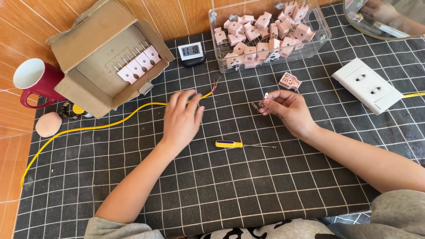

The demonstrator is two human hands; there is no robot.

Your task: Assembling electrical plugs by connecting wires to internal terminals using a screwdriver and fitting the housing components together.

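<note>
Your right hand pinches small shiny metal prongs. Your left hand rests on the smooth yellow plastic-sheathed cable. Beneath both: matt black grid-printed cloth mat. Far left: rough brown cardboard box. Far right: glossy clear plastic bin of matt pink plastic plug shells.

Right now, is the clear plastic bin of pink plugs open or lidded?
Open. The clear plastic bin shows no lid on its rim, and the pink plugs are piled up to its top edge, uncovered.
</note>
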